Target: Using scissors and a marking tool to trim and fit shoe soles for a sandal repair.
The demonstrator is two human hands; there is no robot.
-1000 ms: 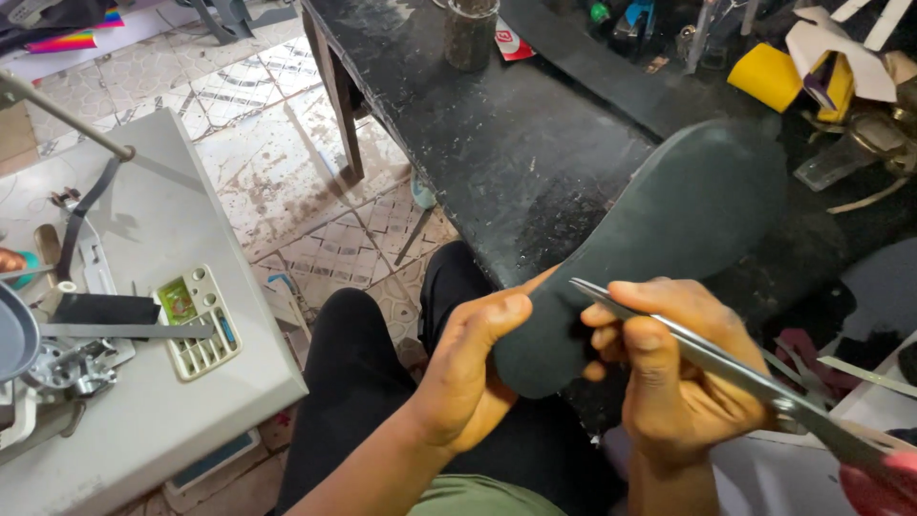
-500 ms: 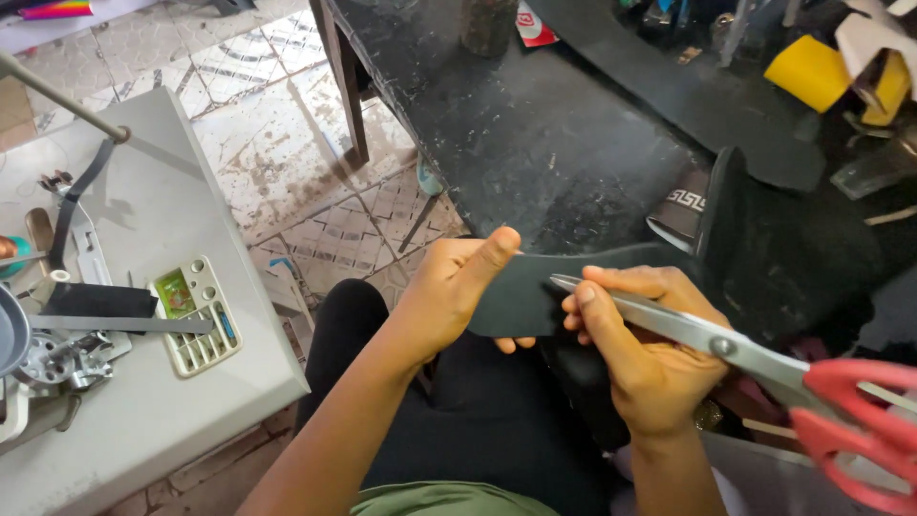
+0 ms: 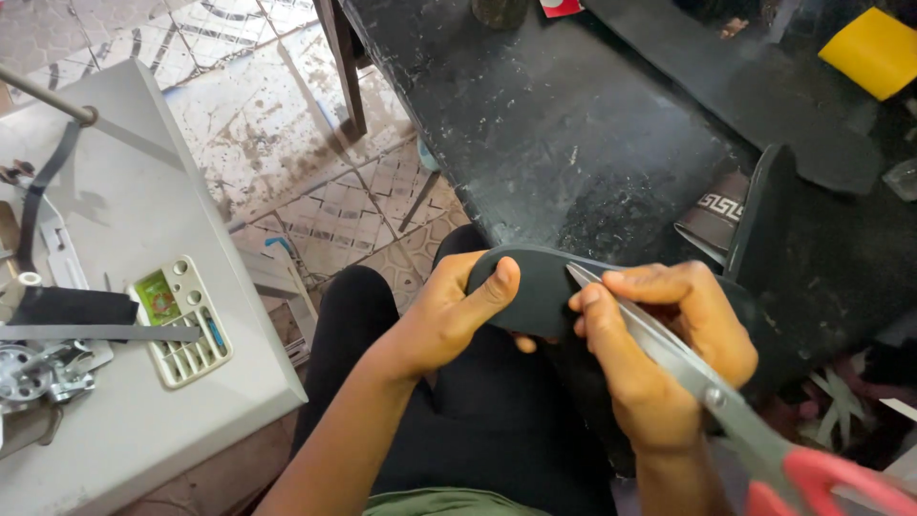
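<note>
A dark sole-shaped piece of rubber (image 3: 544, 287) was held over the person's lap, just in front of the near edge of the black worktable (image 3: 564, 143). Its rounded end was clasped by the left hand (image 3: 454, 315), the thumb laid across the top and the fingers curled beneath. The right hand (image 3: 659, 354) was wrapped around the metal blades of a pair of scissors (image 3: 688, 377), with the fingertips pressed on the piece; the blade tip was laid on the piece's upper face, and the red handles were seen near the lower right corner, far from the table. Whether the blades were parted could not be told.

On the worktable, to the right of the hands, a black strip (image 3: 759, 220) was stood on edge beside a dark patterned band (image 3: 716, 220). A yellow block (image 3: 874, 48) lay at the table's far right. Left of the table, across the tiled floor (image 3: 287, 143), a grey sewing stand (image 3: 143, 287) bore a small cream tray (image 3: 181, 320).
</note>
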